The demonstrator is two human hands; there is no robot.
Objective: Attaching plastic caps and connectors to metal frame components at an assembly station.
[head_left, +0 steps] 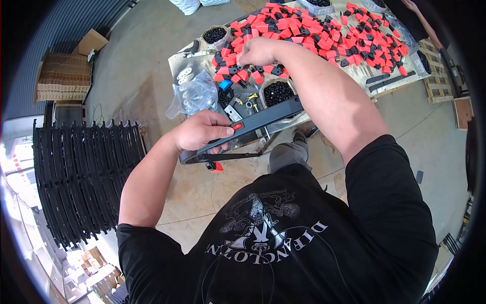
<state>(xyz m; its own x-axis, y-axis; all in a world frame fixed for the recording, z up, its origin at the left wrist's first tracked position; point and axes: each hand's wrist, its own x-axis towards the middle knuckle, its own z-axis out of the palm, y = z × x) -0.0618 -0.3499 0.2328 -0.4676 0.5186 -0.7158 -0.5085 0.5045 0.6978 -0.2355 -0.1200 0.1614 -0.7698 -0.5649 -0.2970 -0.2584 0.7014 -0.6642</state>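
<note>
Left hand point(200, 130) grips a long black handle point(258, 126) — fingers closed around it, near the bench's point(177, 63) front edge. Right hand point(258, 50) reaches into red-and-black clips point(304, 30) — grip unclear.

Left hand point(200, 130) gripping long black frame point(253, 129), right hand point(258, 50) reaching into red-and-black clips point(324, 30) on table point(400, 81)

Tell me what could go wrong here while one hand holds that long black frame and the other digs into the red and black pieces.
1. The left hand grips the long black frame near one end only; it juts over the table edge and could swing into the tub of black parts.
2. The right hand reaches into the crowded pile of red and black pieces; some may get knocked to the floor.
3. A red piece hangs under the frame and might drop.
</note>
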